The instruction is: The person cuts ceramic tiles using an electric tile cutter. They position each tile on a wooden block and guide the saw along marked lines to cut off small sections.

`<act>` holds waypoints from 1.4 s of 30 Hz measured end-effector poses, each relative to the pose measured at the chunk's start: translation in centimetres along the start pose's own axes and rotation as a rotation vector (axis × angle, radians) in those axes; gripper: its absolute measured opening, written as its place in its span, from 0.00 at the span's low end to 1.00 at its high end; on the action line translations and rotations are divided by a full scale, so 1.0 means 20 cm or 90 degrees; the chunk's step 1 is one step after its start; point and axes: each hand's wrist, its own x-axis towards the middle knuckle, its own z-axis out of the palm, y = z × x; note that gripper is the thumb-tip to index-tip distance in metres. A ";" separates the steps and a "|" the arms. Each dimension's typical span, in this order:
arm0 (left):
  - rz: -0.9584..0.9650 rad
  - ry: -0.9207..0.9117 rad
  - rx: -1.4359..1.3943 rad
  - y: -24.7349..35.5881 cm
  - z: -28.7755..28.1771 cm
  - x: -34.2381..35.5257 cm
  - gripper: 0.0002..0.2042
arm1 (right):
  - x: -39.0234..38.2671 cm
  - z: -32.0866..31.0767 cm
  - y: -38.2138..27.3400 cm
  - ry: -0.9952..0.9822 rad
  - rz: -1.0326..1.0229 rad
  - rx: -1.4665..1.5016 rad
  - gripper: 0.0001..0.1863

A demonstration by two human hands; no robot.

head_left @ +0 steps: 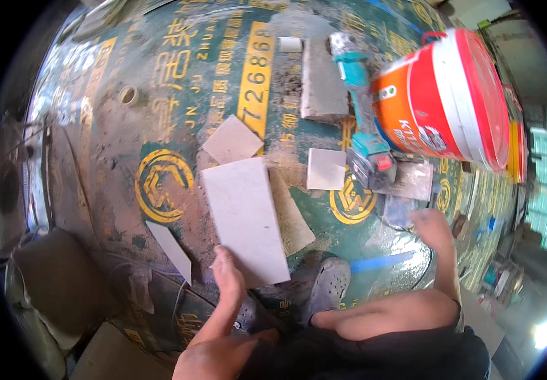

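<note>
My left hand [228, 273] grips the lower left edge of a large pale rectangular tile [243, 215], its thumb on the upper face. The tile is tilted over a second tile piece [291, 212], which shows along its right side. Beyond its far end lies a smaller square tile piece [232, 139]. My right hand [433, 229] is off to the right above the floor, fingers curled in and slightly blurred; whatever they hold is hidden. Nearest to it are a clear plastic piece [399, 210] and a dusty tile piece [409, 180].
A teal cordless angle grinder [363, 107] lies between a dusty grey slab [323, 82] and an orange-red bucket [413, 101]. Around them are a small square tile [326, 169], a narrow tile strip [171, 250] and a short pipe piece [128, 95]. Printed green sheeting [273, 133] covers the floor.
</note>
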 end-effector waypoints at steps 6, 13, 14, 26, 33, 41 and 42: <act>0.074 -0.100 0.083 -0.02 -0.09 0.05 0.26 | 0.46 0.20 0.76 0.092 0.240 0.572 0.28; 0.125 -0.188 0.329 0.14 -0.24 0.20 0.24 | 0.72 0.23 0.78 -0.062 0.226 1.091 0.24; 0.125 -0.188 0.337 0.16 -0.26 0.21 0.24 | 0.72 0.25 0.78 -0.074 0.195 1.104 0.22; 0.095 -0.242 0.287 0.15 -0.15 0.18 0.25 | -0.47 -0.22 -0.15 -0.066 0.214 1.156 0.19; 0.156 -0.297 0.196 0.07 -0.15 0.25 0.25 | -0.60 -0.26 -0.53 -0.125 -0.093 1.066 0.24; 0.149 -0.309 0.156 0.05 -0.13 0.28 0.26 | -0.44 -0.08 -1.06 -0.068 -0.313 0.885 0.29; 0.147 -0.316 0.189 0.12 -0.15 0.28 0.26 | -0.42 -0.05 -1.09 -0.069 -0.322 0.912 0.22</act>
